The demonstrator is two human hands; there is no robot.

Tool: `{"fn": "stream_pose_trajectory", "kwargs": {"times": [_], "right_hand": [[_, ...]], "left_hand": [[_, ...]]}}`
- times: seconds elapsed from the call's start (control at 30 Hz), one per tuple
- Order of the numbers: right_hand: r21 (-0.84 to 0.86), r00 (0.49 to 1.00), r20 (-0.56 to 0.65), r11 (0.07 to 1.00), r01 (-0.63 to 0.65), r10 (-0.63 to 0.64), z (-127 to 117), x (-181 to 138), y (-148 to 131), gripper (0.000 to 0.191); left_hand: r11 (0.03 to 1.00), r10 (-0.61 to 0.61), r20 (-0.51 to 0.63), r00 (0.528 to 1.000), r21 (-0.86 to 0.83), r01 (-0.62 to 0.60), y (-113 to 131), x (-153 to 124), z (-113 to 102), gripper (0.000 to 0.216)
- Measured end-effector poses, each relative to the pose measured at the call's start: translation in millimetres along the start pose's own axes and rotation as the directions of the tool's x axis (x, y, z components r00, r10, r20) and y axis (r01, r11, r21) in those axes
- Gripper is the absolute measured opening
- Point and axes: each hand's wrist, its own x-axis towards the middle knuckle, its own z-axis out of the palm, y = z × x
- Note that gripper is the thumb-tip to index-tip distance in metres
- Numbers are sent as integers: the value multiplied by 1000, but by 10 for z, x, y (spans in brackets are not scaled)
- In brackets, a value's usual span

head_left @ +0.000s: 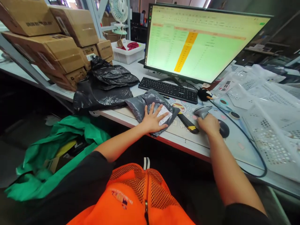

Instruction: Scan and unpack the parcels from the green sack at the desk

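Observation:
My left hand (pixel 154 119) lies flat with fingers spread on a grey plastic mailer bag (pixel 138 104) at the desk's front edge. A white label (pixel 165 115) on the bag shows between and beyond those fingers. My right hand (pixel 209 124) is wrapped round a grey handheld barcode scanner (pixel 202 111), whose head points left toward the bag. Between the two hands rests a black and yellow utility knife (pixel 187 122). Just right of my right hand sits a black computer mouse (pixel 224 128), partly covered by the hand.
Behind stand a keyboard (pixel 168 89) and a monitor (pixel 201 43). Black plastic bags (pixel 105 84) and stacked cardboard boxes (pixel 51 53) fill the left. White perforated baskets (pixel 269 131) crowd the right, near a looping black cable (pixel 252 145). A green sack (pixel 58 156) sits below the desk.

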Motion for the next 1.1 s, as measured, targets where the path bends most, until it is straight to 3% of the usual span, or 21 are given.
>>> {"fn": "stream_pose_trajectory", "kwargs": {"times": [0.13, 0.27, 0.37, 0.47, 0.6, 0.7, 0.83, 0.97, 1.1], "right_hand": [[26, 999, -41, 999, 28, -27, -249, -104, -38, 52], [94, 983, -92, 981, 167, -159, -730, -381, 23, 39], [229, 960, -50, 933, 279, -275, -1081, -644, 89, 48], [283, 890, -8, 853, 439, -455, -1279, -871, 86, 62], [251, 710, 24, 692, 677, -704, -1243, -1068, -29, 55], [254, 646, 122, 653, 713, -753, -1119, -1160, -135, 47], [243, 641, 227, 680, 691, -733, -1017, -1231, -228, 44], [226, 630, 213, 665, 712, -747, -987, -1214, -261, 41], [229, 693, 116, 698, 678, -711, -874, -967, -233, 37]], "left_hand": [[999, 36, -107, 994, 31, -32, 26, -9, -107, 74], [982, 187, -217, 958, 57, -179, 179, -350, -253, 64], [953, 302, -147, 942, 26, -302, 307, -686, -174, 70], [948, 318, -51, 947, 5, -318, 364, -880, 71, 78], [953, 302, -55, 952, -8, -303, 349, -910, 309, 81], [951, 305, -57, 951, -26, -307, 330, -892, 311, 80], [947, 311, -46, 949, -64, -314, 320, -893, 278, 75], [947, 302, -51, 952, -95, -305, 342, -922, 300, 74], [925, 342, -85, 936, -144, -351, 298, -925, 156, 75]]}}
